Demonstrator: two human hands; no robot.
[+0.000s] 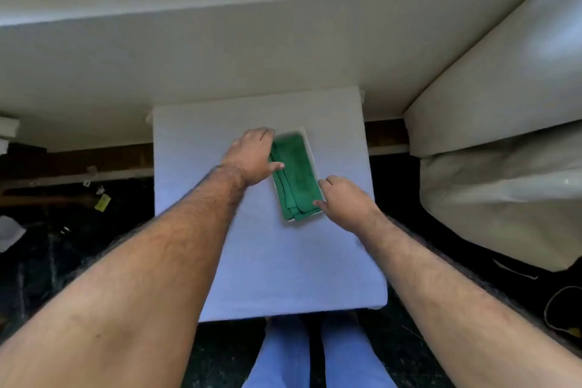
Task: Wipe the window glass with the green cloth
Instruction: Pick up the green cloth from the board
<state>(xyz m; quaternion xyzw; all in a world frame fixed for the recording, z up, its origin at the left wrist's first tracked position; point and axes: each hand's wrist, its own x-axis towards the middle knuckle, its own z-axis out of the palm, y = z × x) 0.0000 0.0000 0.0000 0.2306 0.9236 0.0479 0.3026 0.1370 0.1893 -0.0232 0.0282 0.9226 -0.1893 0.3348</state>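
A folded green cloth (294, 178) lies on a small white-covered table (220, 246) in front of me, on top of a white sheet whose edges show around it. My left hand (252, 156) rests at the cloth's upper left edge, thumb lying on the fabric and fingers spread. Against the cloth's lower right corner sits my right hand (345, 198), fingertips touching that edge. Neither hand has the cloth lifted. No window glass is visible in this view.
A pale wall or ledge (220, 50) rises behind the table. A large cream-covered bulky object (504, 123) stands at the right. Dark floor with small litter (102, 201) lies to the left. My legs in blue trousers (315, 356) are below the table's near edge.
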